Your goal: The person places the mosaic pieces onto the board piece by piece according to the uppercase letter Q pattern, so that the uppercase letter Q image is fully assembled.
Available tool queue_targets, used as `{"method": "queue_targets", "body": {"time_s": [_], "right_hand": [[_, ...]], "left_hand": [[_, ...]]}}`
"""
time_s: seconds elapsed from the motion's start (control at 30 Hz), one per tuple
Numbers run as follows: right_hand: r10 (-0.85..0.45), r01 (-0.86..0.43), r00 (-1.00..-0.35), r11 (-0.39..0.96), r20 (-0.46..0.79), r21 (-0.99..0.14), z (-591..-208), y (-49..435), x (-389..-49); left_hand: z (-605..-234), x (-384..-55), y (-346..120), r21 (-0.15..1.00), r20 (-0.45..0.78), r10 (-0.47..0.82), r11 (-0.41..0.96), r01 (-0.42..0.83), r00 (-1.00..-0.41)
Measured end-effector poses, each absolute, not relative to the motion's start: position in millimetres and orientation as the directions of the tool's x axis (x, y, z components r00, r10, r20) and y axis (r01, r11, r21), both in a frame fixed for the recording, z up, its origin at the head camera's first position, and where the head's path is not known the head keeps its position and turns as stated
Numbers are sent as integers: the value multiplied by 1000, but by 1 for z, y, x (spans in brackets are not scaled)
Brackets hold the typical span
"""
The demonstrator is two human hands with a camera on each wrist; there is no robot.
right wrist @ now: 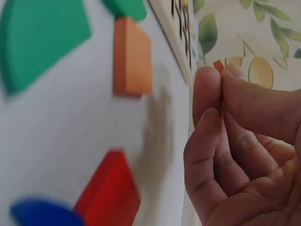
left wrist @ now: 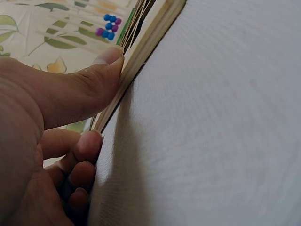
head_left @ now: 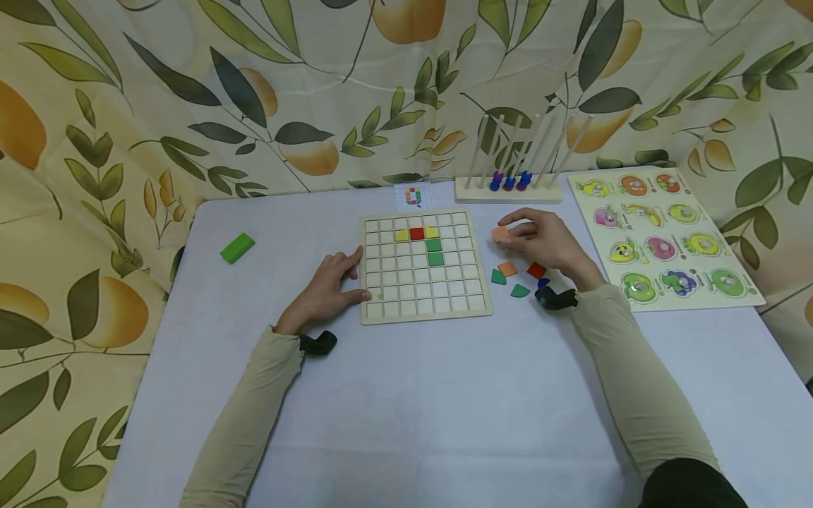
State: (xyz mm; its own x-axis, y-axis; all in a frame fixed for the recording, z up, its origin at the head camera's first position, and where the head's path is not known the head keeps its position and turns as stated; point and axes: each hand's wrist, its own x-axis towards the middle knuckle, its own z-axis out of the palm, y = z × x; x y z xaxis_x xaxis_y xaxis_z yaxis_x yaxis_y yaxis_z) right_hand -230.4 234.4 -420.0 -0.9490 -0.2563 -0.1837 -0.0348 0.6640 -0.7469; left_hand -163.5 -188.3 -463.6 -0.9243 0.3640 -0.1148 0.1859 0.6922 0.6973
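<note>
A wooden grid board (head_left: 415, 289) lies on the table with two yellow pieces, a red square (head_left: 416, 233) and two green squares (head_left: 435, 252) in its cells. Along its left edge rests my left hand (head_left: 327, 286), thumb and index finger touching the rim (left wrist: 141, 52) some way apart. To the right of the board, my right hand (head_left: 540, 236) pinches an orange square tile (head_left: 500, 233) between thumb and fingertips; only its corner shows in the right wrist view. Under that hand lie another orange tile (right wrist: 134, 59), a red tile (right wrist: 113, 188), two green pieces (head_left: 520, 291) and a blue piece (right wrist: 44, 213).
Behind the board lies a small pattern card (head_left: 413, 199). A peg stand (head_left: 508, 190) with blue and purple beads stands at the back. A fruit picture board (head_left: 663, 243) is at the right, and a green block (head_left: 238, 248) at the far left.
</note>
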Motion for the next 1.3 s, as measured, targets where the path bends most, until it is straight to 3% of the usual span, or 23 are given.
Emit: {"method": "queue_targets", "body": {"time_s": [0.77, 1.3], "right_hand": [[-355, -60, -917, 573, -182, -818, -423, 153, -241], [-455, -215, -886, 573, -89, -791, -423, 110, -245]], "left_hand": [[-467, -167, -191, 682, -110, 375, 702, 205, -920], [-464, -166, -190, 687, -102, 375, 696, 208, -921]]}}
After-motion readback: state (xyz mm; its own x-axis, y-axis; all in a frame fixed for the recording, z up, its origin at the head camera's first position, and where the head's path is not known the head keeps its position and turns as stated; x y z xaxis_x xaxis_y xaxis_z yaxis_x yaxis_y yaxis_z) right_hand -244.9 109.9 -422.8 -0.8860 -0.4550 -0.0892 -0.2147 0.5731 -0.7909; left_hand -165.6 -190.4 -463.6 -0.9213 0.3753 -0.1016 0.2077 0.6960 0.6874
